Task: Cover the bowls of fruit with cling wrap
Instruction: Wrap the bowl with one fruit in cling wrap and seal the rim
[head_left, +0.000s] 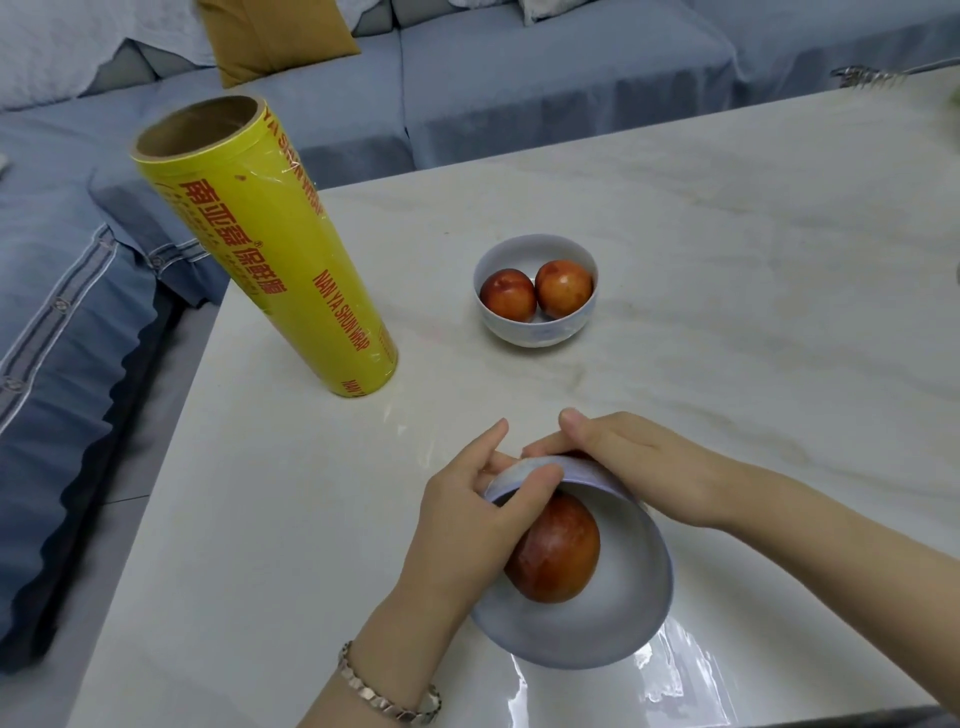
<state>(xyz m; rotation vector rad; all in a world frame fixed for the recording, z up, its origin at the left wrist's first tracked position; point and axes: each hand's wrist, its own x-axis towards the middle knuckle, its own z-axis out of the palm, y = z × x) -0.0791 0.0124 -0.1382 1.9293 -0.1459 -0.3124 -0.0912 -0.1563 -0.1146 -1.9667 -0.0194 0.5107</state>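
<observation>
near white bowl (597, 613) tilted, one red fruit (558, 553) inside, left hand (478, 509) and right hand (639, 462) pinching its rim

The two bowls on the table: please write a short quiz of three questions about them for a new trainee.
1. True or false: the far bowl holds two fruits.
2. The yellow cling wrap roll is: A) lying flat, B) standing on end, C) held in a hand.
3. Which hands touch the near bowl?

Key:
1. True.
2. B; it stands on the table, left of the far bowl.
3. Both: the left hand and the right hand grip its far rim; it is tilted toward the camera, one fruit visible.
</observation>
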